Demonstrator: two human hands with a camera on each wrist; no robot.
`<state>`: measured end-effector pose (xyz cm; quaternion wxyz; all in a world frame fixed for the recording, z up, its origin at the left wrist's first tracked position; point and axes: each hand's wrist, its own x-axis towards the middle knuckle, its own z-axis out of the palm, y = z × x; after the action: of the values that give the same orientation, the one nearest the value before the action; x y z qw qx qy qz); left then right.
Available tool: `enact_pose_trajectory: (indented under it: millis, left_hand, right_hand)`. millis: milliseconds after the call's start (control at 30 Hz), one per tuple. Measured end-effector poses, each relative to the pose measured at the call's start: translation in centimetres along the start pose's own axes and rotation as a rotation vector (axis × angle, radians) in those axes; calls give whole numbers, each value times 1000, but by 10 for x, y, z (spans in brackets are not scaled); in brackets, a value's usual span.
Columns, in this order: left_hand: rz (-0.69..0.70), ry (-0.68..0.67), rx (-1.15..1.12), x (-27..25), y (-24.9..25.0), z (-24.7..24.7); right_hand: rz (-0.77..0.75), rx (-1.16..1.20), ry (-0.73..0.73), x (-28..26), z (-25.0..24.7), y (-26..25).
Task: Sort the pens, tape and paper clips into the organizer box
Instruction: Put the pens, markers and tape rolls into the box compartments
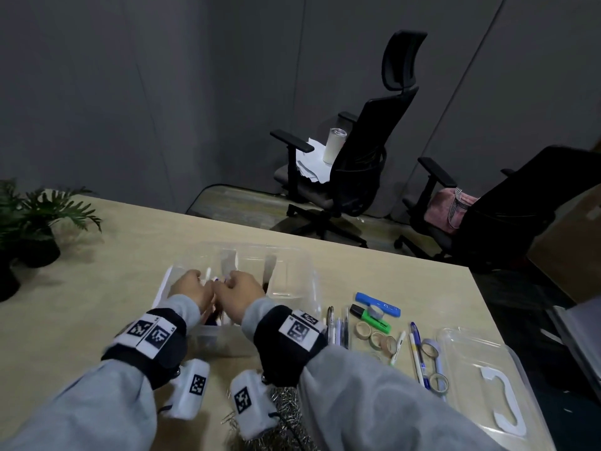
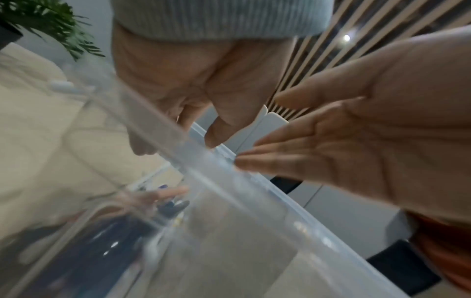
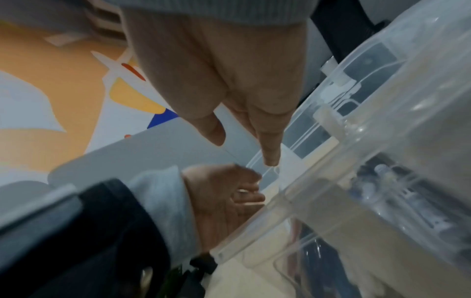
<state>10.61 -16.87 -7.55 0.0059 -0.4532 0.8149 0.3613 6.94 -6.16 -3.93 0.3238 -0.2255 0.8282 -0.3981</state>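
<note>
The clear organizer box (image 1: pixel 292 271) stands mid-table, and both hands reach into its left part. My left hand (image 1: pixel 188 284) curls thumb and fingers round a thin white divider (image 2: pixel 265 125) at the box rim (image 2: pixel 254 191). My right hand (image 1: pixel 240 291) is beside it, its straight fingers (image 2: pixel 254 159) touching the same rim and divider. Dark pens (image 2: pixel 168 205) lie inside the box under the hands. Right of the box lie loose pens (image 1: pixel 338 323), a blue marker (image 1: pixel 377 304), a green highlighter (image 1: pixel 374 319) and tape rolls (image 1: pixel 379 338). A paper clip pile (image 1: pixel 287 415) sits near my right forearm.
The clear box lid (image 1: pixel 481 379) lies at the table's right end, with more pens (image 1: pixel 416 353) and tape rolls (image 1: pixel 439 382) beside it. A potted plant (image 1: pixel 35 229) stands at the far left. Two office chairs (image 1: pixel 351 164) stand beyond the table.
</note>
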Motion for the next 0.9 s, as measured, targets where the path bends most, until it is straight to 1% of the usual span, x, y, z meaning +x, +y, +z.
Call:
enact_pose_trajectory:
  millis: [100,200,233,267,333,367,400,433,467,533,600,667,800,900]
  left_hand:
    - [61,13,130,-8,0,7]
    - [147,16,176,-11,-1,15]
    - [169,13,194,-12,-1,18]
    - [182,5,222,-14,0,21]
    - [202,-18,304,-17,1,26]
    - [212,-27,332,-18,2,27]
    - [217,-29,339,-20,3,27]
    - [221,-23,328,-21,3,26]
    - [224,-10,306,-23,3,25]
    - [231,37,274,-27,3,23]
    - [239,75,290,-30,3,23]
    - [251,99,310,-31,2,23]
    - [253,117,317,-32,2,22]
    - [265,126,321,-33,3,21]
  right_hand:
    - [-56,106,94,-10,-24,20]
    - [-62,409,260,-24,-63,49]
    - [-40,509,348,-29,-77,60]
    - [0,562,451,-31,-91,74]
    - [132,549,637,-33,-115,110]
    - [214,503,680,-33,-122,129]
    - [300,411,673,-34,-126,147]
    - [380,280,613,-35,-127,163]
    - [457,126,520,-37,-123,176]
    - [552,-117,364,-39,-110,196]
    - [609,-217,274,-37,-93,208]
    - [669,-299,242,-32,-76,212]
    - [748,-467,236,-19,-58,209]
    - [791,-496,246,-1,-54,212]
